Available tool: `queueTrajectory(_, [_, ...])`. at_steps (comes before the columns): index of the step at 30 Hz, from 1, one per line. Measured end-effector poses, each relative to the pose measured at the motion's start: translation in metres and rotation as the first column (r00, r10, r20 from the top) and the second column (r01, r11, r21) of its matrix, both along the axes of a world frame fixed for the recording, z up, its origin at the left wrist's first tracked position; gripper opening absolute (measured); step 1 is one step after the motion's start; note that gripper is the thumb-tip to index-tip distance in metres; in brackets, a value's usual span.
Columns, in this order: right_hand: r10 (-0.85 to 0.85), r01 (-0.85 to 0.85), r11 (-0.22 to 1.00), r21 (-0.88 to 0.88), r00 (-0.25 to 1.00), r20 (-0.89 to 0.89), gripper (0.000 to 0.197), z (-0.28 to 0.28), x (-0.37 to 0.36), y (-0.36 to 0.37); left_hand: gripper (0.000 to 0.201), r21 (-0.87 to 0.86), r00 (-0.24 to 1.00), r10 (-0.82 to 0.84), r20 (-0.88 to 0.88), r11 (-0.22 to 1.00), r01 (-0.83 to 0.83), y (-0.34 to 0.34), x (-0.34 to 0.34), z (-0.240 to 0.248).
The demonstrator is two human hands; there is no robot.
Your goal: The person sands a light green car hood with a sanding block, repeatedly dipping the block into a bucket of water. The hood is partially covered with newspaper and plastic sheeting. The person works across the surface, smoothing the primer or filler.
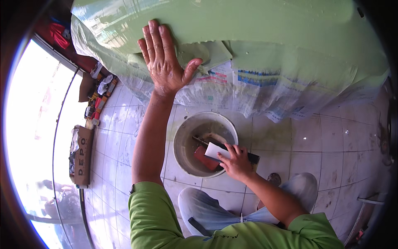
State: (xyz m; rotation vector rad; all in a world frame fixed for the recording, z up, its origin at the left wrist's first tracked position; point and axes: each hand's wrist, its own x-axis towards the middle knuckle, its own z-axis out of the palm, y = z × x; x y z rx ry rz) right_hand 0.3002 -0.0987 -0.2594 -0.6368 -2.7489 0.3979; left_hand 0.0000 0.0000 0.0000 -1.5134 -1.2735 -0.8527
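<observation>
My left hand [163,62] lies flat, wet and with fingers spread, on a glossy pale green painted panel [257,20]. Below its thumb, a loose flap of green-coated masking paper [207,54] lifts at the panel's lower edge. My right hand [238,164] grips a long black-and-white sanding block [217,151] over the right side of a grey bucket [175,145]. Murky water, a reddish-brown piece [206,159] and a dark stick [199,140] are inside the bucket. The block partly covers the reddish piece.
Newspaper masking [265,81] hangs under the panel, over pale floor tiles [331,137]. A cardboard box [84,153] and a row of small items [99,101] stand at the left beside a bright opening. My bent knees [199,207] are close behind the bucket.
</observation>
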Motion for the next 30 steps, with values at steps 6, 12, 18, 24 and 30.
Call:
queueTrajectory(6, [-0.447, 0.368, 0.883, -0.292, 0.849, -0.282, 0.038, 0.011, -0.004, 0.013, 0.046, -0.499, 0.968, -0.059, 0.243, 0.848, 0.176, -0.096, 0.004, -0.176])
queueTrajectory(12, [-0.661, 0.21, 0.619, -0.756, 0.66, -0.357, 0.036, -0.003, 0.033, 0.046, 0.028, -0.979, 0.884, 0.424, 0.196, 0.035, 0.2, -0.162, 0.044, -0.305])
queueTrajectory(18, [-0.568, 0.205, 0.561, -0.802, 0.8, -0.193, 0.042, 0.008, 0.04, 0.02, 0.045, -0.943, 0.986, 0.154, -0.069, -0.332, -0.015, -0.189, 0.055, -0.368])
queueTrajectory(24, [-0.466, 0.181, 0.765, -0.618, 0.819, -0.335, 0.038, 0.018, 0.041, 0.033, 0.057, -0.925, 0.956, 0.293, 0.029, -0.354, 0.137, -0.157, 0.058, -0.274])
queueTrajectory(30, [-0.204, 0.203, 0.979, -0.025, 0.964, -0.169, 0.044, -0.001, 0.029, 0.004, 0.071, -0.841, 0.662, 0.542, 0.517, 0.179, 0.511, -0.203, -0.006, -0.153])
